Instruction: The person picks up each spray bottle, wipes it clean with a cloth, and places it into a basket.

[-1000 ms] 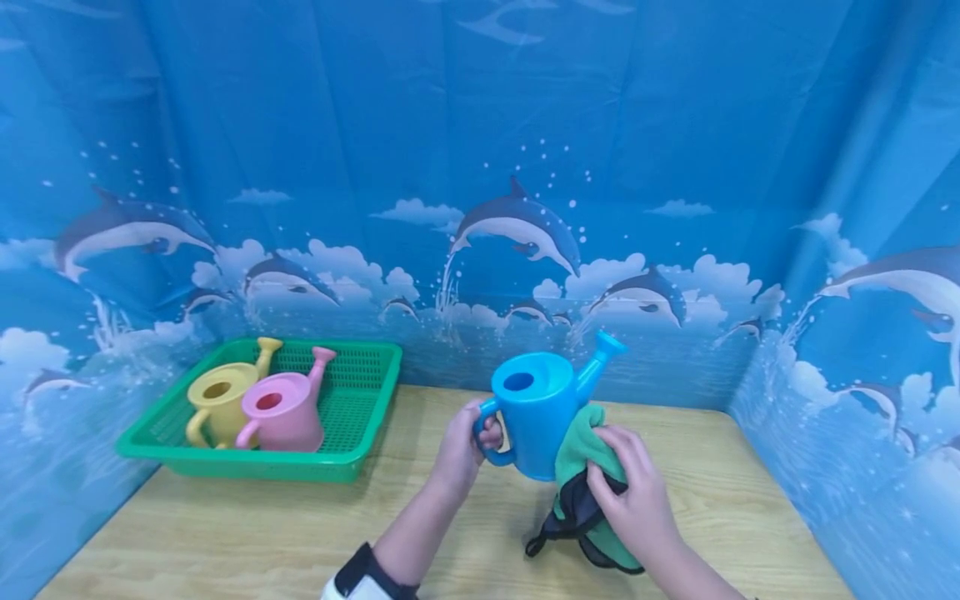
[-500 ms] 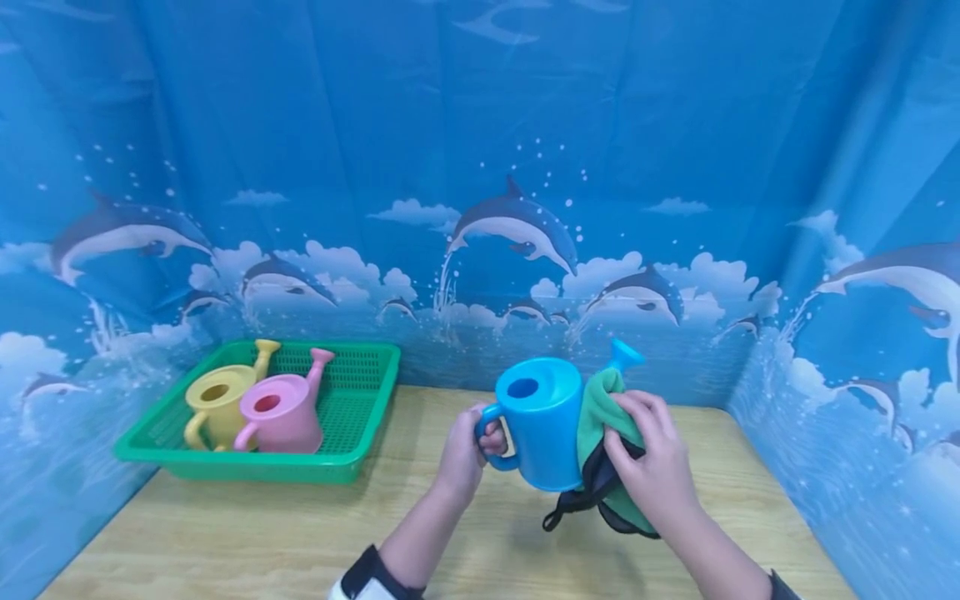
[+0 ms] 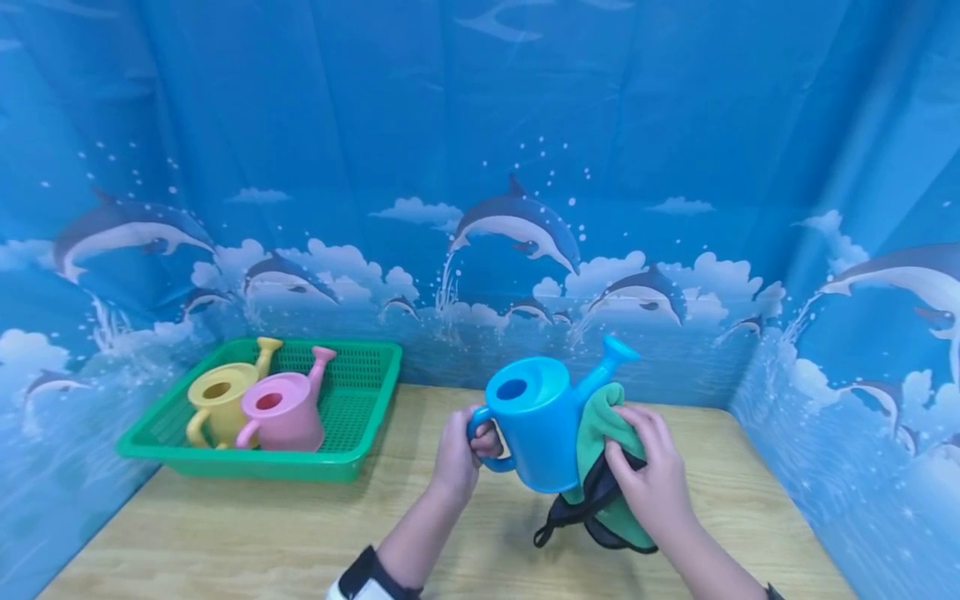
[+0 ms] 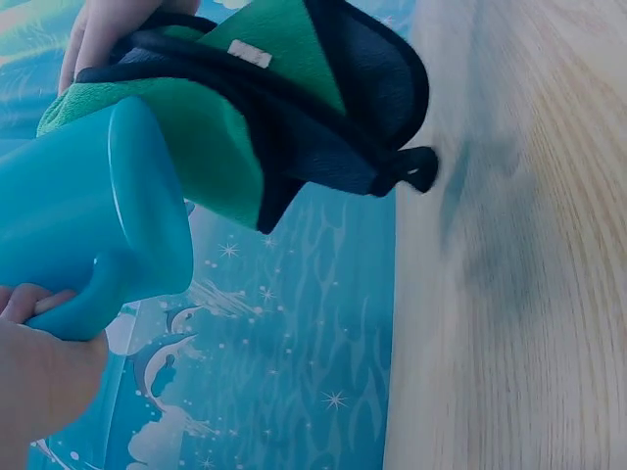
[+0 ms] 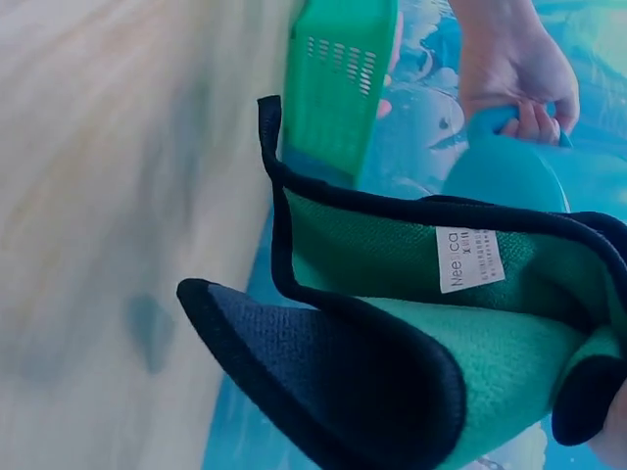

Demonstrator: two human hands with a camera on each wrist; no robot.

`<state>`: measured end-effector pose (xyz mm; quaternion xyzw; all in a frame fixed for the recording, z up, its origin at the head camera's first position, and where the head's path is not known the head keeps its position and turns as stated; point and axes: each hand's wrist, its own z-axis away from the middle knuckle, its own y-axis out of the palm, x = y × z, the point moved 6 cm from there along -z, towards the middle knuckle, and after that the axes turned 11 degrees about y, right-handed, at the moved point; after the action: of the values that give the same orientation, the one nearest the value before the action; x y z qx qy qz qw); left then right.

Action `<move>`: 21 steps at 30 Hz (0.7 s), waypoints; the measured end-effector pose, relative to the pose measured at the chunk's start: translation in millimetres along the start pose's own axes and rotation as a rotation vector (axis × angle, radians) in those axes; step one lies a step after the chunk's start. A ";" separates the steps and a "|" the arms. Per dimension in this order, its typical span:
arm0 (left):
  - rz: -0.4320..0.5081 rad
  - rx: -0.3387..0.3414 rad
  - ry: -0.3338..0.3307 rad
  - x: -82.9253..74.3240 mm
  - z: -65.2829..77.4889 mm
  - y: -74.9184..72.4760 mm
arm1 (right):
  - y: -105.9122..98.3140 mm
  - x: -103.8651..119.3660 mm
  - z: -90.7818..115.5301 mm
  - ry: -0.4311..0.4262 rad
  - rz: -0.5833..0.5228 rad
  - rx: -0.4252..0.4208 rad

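A blue toy watering can [image 3: 536, 433] is held above the table, tilted a little, its spout pointing up to the right. My left hand [image 3: 459, 457] grips its handle, fingers curled through the loop, as the left wrist view also shows. In my right hand [image 3: 654, 467] a green cloth with black trim [image 3: 603, 442] is pinched between thumb and fingers. The cloth lies against the can's right side below the spout, and its lower part hangs down with a black loop. A white label [image 5: 468, 259] shows on the cloth in the right wrist view.
A green basket [image 3: 262, 468] stands at the table's back left. In it are a yellow watering can [image 3: 222, 400] and a pink watering can [image 3: 288, 421]. The wooden table [image 3: 300, 533] meets a blue dolphin-print curtain [image 3: 450, 125] at the back and sides.
The blue watering can and both hands shifted right, then the can tipped and moved slightly back left. The cloth slid from over the spout down to the can's side.
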<state>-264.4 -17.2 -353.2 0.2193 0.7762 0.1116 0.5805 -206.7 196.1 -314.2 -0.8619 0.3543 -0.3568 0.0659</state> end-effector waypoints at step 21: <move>-0.058 -0.041 0.028 5.0 -3.2 -7.4 | 13.7 0.7 20.7 -0.036 -0.046 0.088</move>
<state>-270.1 -21.2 -359.6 0.1832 0.7877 0.1139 0.5771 -200.4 182.7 -334.1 -0.8724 0.3171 -0.3579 0.1017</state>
